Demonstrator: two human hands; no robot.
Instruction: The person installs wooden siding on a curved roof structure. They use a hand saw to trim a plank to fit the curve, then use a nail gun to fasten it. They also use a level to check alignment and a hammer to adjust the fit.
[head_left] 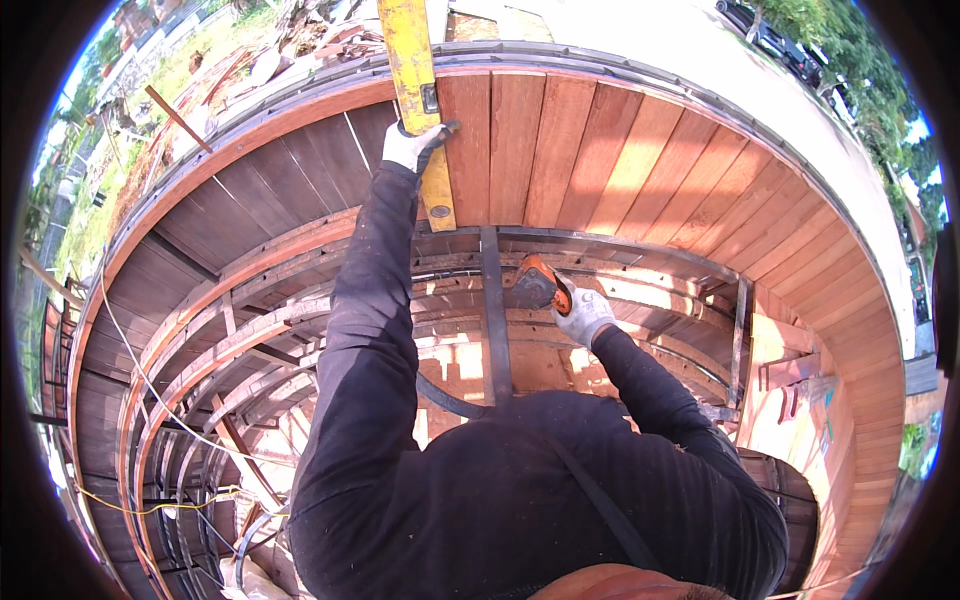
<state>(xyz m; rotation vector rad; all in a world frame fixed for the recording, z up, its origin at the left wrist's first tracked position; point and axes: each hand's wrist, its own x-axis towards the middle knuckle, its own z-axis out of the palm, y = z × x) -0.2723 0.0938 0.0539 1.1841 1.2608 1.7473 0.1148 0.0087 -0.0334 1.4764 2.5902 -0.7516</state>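
Observation:
My left hand (410, 145), in a white and dark glove, is closed round a long yellow spirit level (414, 68) that lies across the upper edge of the curved wooden cladding, beside reddish vertical planks (515, 145). Darker boards (305, 165) continue to the left. My right hand (582, 318), in a pale glove, grips an orange and dark grey tool (537, 283) below the planks, near a dark upright post (490, 262); the tool's exact kind is hard to make out.
Curved timber and metal ribs (210, 350) fill the structure's lower left, crossed by a pale cable (150, 385) and a yellow cord (160, 508). Pinkish clamps or offcuts (788, 372) sit at the right. Scrap wood (255, 70), trees and parked cars (770, 45) lie beyond the rim.

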